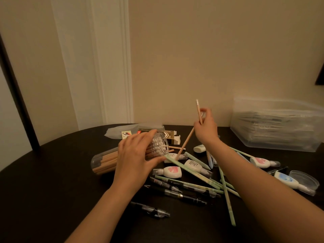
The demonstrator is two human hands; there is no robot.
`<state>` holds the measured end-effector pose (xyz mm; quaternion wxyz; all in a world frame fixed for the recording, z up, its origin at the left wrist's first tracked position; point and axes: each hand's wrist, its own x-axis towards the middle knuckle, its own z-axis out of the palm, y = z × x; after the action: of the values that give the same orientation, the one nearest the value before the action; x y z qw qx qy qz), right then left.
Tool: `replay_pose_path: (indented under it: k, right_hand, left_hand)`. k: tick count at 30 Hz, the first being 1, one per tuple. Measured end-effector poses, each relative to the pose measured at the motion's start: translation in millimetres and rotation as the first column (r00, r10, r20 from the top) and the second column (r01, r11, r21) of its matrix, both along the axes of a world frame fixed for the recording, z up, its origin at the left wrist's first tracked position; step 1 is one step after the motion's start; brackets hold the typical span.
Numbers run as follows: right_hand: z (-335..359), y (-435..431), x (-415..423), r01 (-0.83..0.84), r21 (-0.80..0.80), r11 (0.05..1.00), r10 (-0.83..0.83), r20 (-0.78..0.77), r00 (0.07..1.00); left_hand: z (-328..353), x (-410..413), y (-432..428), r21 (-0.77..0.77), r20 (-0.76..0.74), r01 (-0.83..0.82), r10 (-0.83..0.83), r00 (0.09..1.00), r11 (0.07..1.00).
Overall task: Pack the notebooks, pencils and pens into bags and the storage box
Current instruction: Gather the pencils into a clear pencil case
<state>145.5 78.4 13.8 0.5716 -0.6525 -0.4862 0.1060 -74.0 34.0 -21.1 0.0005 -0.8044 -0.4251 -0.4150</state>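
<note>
1. Desk point(52, 190), dark and round, carries everything, with loose stationery spread over its right half.
2. The clear plastic storage box point(280, 137) stands at the far right against the wall, well apart from both hands. Flat stacked things show dimly inside.
3. A clear plastic cylindrical tube point(103, 160) lies on its side left of centre, nearly full of plain wooden pencils, its mouth facing the middle. The left hand point(136, 155) rests on it near the mouth, fingers spread and fairly straight, steadying rather than clenching. It looks smooth and likely to roll, so that hold seems sensible.
4. The right hand point(206, 128) is raised above the heap, fingers pinching a plain wooden pencil with a white eraser point(185, 142) about mid-shaft. The eraser end is up and the point is down, just beside the tube's mouth.
5. That pencil should be light and stiff, only its point fragile. I'd guess it must tip nearly level to slide in.
6. Pale green pencils point(228, 204) and black pens point(184, 192) lie crossed between the forearms, untouched. They are thin, light and likely to roll.
</note>
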Motion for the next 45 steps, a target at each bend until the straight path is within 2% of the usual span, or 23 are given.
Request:
replay_pose_path:
  k: [3, 9, 14, 16, 22, 35, 37, 41, 43, 45]
  right_hand:
    - [9.8, 0.1, 0.9, -0.046, 0.065, 0.997, 0.050, -0.063, 0.997]
    - [12.5, 7.6, 0.6, -0.077, 0.094, 0.993, 0.095, -0.204, 0.974]
    - [6.6, 11.9, -5.2, -0.137, 0.203, 0.969, 0.212, -0.417, 0.884]
    - [6.7, 12.5, -5.8, -0.113, 0.235, 0.965, 0.208, -0.433, 0.877]
    - [2.9, 18.7, -1.2, -0.017, 0.246, 0.969, 0.118, -0.405, 0.907]
    - [-10.6, 28.6, -9.4, -0.138, 0.068, 0.988, 0.150, -0.233, 0.961]
    - [-9.8, 27.6, -9.5, -0.123, 0.015, 0.992, 0.124, -0.150, 0.981]
    - [-6.6, 21.7, -2.6, -0.077, -0.102, 0.992, 0.092, 0.151, 0.984]
    - [-4.4, 17.5, -1.1, -0.114, -0.151, 0.982, 0.139, 0.168, 0.976]
    - [-1.5, 12.5, -1.1, -0.110, -0.126, 0.986, 0.130, 0.163, 0.978]
  left_hand:
    - [-0.6, 1.1, -0.7, -0.004, -0.003, 0.004, -0.004, 1.000, 1.000]
    - [-0.5, 3.0, -2.3, -0.012, -0.008, 0.001, -0.001, 1.000, 1.000]
    - [-0.8, 2.9, -1.8, -0.031, -0.021, 0.001, -0.001, 1.000, 1.000]
    - [-1.2, 2.9, -1.6, -0.028, -0.020, 0.001, -0.002, 1.000, 1.000]
    - [-2.1, 3.4, -1.4, -0.010, -0.022, 0.006, -0.006, 1.000, 1.000]
    - [-1.9, 3.5, -0.9, -0.012, -0.044, 0.011, -0.012, 0.999, 1.000]
    - [-1.9, 3.4, -0.8, -0.010, -0.050, 0.012, -0.013, 0.999, 1.000]
    - [-2.4, 3.0, -0.3, -0.007, -0.045, 0.014, -0.015, 0.999, 1.000]
    - [-2.2, 3.2, 0.0, -0.003, -0.049, 0.013, -0.013, 0.999, 1.000]
    - [-2.2, 3.3, -0.5, -0.001, -0.049, 0.014, -0.014, 0.999, 1.000]
